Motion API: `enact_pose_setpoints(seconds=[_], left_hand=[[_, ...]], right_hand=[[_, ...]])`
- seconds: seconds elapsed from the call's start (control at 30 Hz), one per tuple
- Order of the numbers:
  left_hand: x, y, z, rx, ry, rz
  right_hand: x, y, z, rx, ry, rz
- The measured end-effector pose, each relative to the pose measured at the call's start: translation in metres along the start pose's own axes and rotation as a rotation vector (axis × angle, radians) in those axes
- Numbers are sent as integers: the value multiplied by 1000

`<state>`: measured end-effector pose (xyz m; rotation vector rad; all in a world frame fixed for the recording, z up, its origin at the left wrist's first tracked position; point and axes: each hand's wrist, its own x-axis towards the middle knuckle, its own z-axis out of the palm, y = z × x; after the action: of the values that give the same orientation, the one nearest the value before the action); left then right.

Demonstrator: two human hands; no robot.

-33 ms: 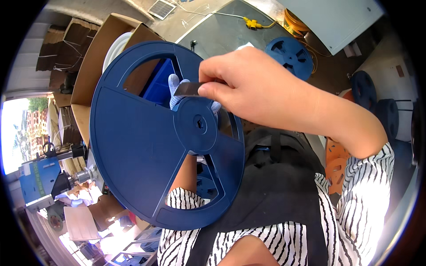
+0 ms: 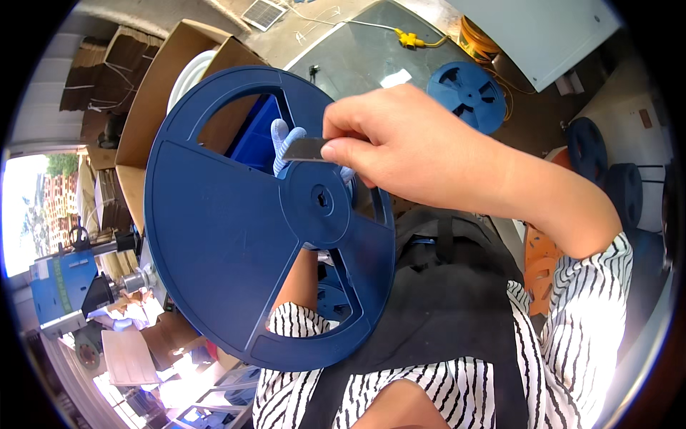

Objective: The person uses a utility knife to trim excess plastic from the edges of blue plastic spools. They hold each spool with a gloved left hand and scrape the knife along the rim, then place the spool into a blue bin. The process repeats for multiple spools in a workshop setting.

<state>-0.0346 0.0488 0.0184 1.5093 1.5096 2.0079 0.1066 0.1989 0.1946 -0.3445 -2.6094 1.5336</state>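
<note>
Nothing moved, blue reel (image 2: 243,214) hides gloved left hand (image 2: 286,143), right hand (image 2: 400,146) pinching tape end (image 2: 304,149)

A dark grey floor (image 2: 357,57) stretched beyond the right grip (image 2: 400,154). On it, past that grip, lay a blue reel (image 2: 468,86), a white paper scrap (image 2: 395,77), a yellow plug (image 2: 411,39) and open cardboard boxes (image 2: 153,100) off to its left.

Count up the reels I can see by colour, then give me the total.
Blue reels: 4 — the big blue reel in hand, one flat blue reel on the floor, two dark blue reels upright at right.
Orange reels: 1 — the orange reel by the right sleeve.
Total: 5
</note>
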Motion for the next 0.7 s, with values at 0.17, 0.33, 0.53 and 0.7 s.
enact_pose_setpoints(seconds=[0.17, 0.33, 0.53, 0.7], left_hand=[[4, -3, 6, -38, 21, 34], [5, 20, 4, -91, 93, 82], [4, 94, 16, -973, 189, -348], [-6, 121, -8, -1604, 20, -766]], right_hand=[[5, 13, 6, 627, -255, 395], [11, 5, -2, 652, -176, 242], [4, 52, -19, -505, 487, -553], [-15, 76, -14, -714, 370, -731]])
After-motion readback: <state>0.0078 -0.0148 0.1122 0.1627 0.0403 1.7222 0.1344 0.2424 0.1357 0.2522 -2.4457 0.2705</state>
